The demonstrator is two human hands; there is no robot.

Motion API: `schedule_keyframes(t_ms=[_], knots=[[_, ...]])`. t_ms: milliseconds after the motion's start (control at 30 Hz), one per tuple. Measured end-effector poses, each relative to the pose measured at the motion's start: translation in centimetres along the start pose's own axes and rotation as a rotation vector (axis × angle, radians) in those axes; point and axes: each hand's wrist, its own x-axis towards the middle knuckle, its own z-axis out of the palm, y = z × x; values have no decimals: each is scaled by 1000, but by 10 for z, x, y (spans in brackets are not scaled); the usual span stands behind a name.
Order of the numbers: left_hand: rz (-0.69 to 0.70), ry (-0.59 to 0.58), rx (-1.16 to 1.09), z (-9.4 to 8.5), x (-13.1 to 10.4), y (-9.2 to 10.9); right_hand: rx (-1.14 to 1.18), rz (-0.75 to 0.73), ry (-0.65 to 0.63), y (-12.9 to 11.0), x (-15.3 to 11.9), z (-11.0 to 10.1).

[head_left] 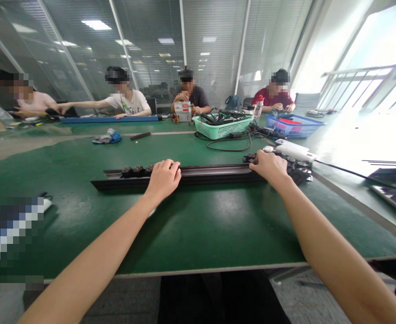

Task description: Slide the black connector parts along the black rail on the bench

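A long black metal rail (214, 172) with an open channel lies across the green table in front of me. My left hand (166, 176) is closed over its left-middle part, fingers curled over the far edge. Left of that hand, several small black round parts (137, 171) sit in the channel. My right hand (269, 165) is at the rail's right end, fingers bent down over a cluster of small black parts (250, 158). Whatever its fingertips grip is hidden. More black parts (299, 166) lie heaped just right of that hand.
Behind the rail stand a mint-green basket (223, 129) of black cables and a blue basket (294, 127). A white power strip (295, 150) with a cord lies at right. A blue-grey cloth bundle (107, 137) and a dark strip (140, 136) lie at left. Several people sit across the table.
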Motion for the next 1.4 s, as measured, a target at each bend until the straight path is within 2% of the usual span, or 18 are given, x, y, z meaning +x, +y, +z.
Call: schedule_keyframes(t_ms=[1400], knots=[[3, 15, -15, 1, 0, -1, -2, 26, 6, -4, 2, 0]])
